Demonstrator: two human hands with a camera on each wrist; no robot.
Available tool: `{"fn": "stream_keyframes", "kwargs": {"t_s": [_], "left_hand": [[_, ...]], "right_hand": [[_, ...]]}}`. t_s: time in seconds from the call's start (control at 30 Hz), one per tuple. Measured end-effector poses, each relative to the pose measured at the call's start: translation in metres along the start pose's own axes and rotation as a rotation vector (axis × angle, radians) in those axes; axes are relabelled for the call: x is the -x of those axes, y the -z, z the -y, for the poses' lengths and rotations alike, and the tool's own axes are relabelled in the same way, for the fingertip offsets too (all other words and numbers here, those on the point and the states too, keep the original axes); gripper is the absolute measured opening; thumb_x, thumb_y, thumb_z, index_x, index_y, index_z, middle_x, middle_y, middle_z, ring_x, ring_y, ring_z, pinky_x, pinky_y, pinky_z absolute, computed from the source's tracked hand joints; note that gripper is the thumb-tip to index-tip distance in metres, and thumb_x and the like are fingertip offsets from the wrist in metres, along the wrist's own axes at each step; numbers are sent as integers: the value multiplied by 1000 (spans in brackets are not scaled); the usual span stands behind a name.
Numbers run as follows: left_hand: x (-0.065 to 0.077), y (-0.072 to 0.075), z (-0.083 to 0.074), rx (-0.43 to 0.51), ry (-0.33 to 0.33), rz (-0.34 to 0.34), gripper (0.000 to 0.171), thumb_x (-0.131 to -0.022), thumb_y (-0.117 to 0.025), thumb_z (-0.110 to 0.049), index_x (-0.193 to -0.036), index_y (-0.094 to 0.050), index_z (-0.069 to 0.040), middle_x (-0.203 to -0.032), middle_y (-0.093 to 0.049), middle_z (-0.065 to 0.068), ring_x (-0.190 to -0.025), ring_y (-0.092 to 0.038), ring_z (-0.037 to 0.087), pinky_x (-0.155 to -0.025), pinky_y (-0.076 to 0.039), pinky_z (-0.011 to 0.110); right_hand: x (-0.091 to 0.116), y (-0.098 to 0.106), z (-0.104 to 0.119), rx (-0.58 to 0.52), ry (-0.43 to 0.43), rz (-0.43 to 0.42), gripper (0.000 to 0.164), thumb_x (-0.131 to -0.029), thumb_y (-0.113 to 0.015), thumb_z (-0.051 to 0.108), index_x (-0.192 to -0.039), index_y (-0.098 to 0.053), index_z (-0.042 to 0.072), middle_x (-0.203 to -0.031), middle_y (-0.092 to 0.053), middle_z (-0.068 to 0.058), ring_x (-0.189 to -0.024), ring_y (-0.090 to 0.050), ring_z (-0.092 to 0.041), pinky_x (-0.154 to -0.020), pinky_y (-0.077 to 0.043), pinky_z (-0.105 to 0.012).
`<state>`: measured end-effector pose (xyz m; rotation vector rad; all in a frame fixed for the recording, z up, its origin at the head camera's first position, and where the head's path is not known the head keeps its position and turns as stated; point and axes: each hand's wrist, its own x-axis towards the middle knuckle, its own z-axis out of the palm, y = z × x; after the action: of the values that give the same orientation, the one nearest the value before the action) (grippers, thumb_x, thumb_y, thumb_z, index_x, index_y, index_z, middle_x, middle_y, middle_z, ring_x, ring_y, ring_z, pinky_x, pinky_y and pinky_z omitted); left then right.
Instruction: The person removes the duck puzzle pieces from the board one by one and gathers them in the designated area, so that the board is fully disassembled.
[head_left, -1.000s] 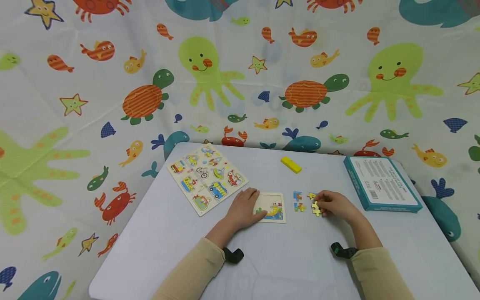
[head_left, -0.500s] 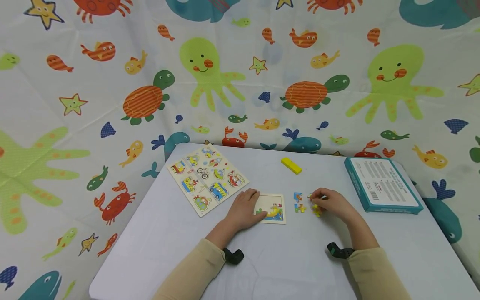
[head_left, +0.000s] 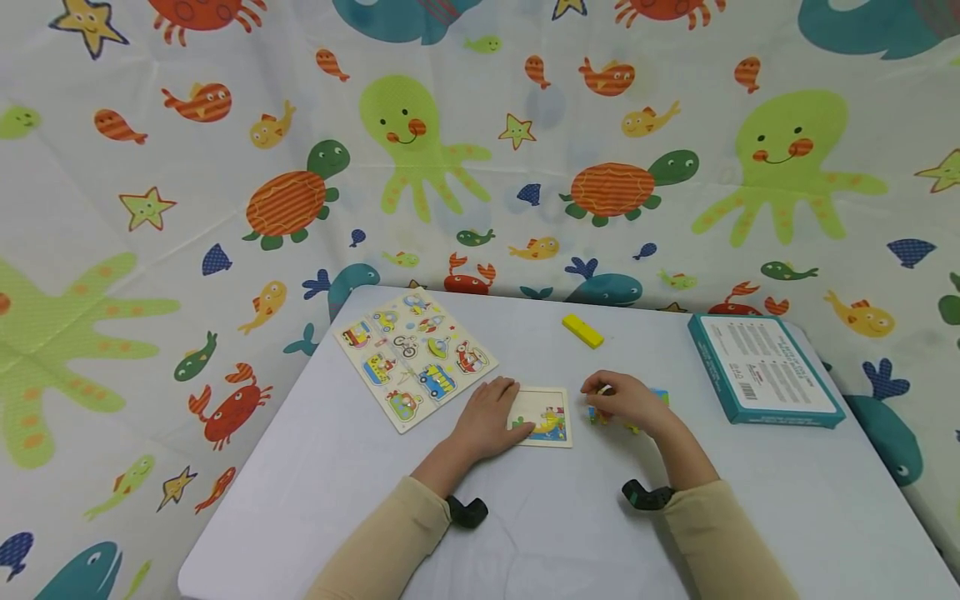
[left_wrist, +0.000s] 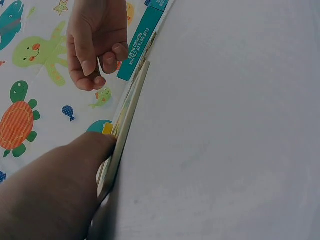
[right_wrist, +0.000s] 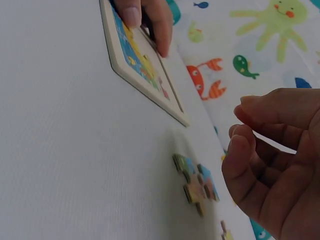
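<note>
My left hand [head_left: 485,418] rests on the left side of a small wooden puzzle tray [head_left: 542,443], its thumb over the partly filled picture. In the right wrist view that thumb lies on the tray [right_wrist: 145,90], with a finger near its far edge. My right hand [head_left: 626,404] hovers over loose jigsaw pieces right of the tray, its fingers loosely bent. In the right wrist view, nothing shows between the thumb and fingers of the right hand [right_wrist: 275,160]. Beneath it lie blue-orange jigsaw pieces [right_wrist: 195,192]. A blue-green piece [head_left: 662,397] shows behind the hand, which hides others.
A larger board with vehicle pictures [head_left: 408,346] lies at the left, close to my left hand. A yellow block [head_left: 582,331] lies farther back. On the right is a teal-edged box [head_left: 765,367]. A curtain with sea animals [head_left: 525,225] hangs behind the table.
My right hand has moved left from the yellow pieces to above the blue-orange ones, uncovering the blue-green piece. My left hand has stayed on the tray.
</note>
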<state>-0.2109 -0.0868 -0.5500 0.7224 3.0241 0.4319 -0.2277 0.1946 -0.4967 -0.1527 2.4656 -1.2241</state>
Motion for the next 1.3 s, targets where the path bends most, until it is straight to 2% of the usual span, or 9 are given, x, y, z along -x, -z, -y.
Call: {"fn": "stream_keyframes", "kwargs": {"t_s": [0.27,0.6,0.9,1.17,1.3], "left_hand": [[0,0,0,3,-1,-7,81,-91,-53,-64,-150,-41,-10,-152,-42,6,-144,-36,22,-123,-25,44],[-1,-1,0,-6,-7,-5,81,-92,-52,-65,-150,-42,-10,-152,-42,6,-144,-36,22,-123,-25,45],[-1,0,1,-11,-5,-6,81,-92,-51,-65,-150,-41,-10,-152,-41,6,-144,-35,21,-124,-24,45],[0,1,0,-8,-4,-3,81,-92,-52,-65,-150,-41,-10,-153,-41,6,-145,-35,22,-124,-24,45],[0,1,0,-9,-10,-8,81,-92,-53,-64,-150,-42,-9,-152,-42,7,-144,-36,22,-123,-26,46]], "right_hand": [[-10,-20,15,10,21,65,19,-94,-68,24,-111,-67,16,-102,-61,-5,-73,-58,-20,-63,-51,-27],[-18,-39,21,31,72,131,18,-92,-69,21,-109,-68,15,-99,-64,-3,-74,-60,-18,-68,-54,-28],[-21,-45,23,113,46,123,18,-90,-71,22,-107,-70,14,-99,-62,-4,-67,-60,-18,-65,-51,-27],[-23,-47,23,129,55,129,13,-90,-71,19,-101,-67,13,-92,-62,-4,-65,-58,-18,-61,-49,-27],[-24,-47,23,144,60,130,15,-90,-69,17,-104,-66,13,-92,-61,-4,-65,-57,-17,-61,-49,-26]]}}
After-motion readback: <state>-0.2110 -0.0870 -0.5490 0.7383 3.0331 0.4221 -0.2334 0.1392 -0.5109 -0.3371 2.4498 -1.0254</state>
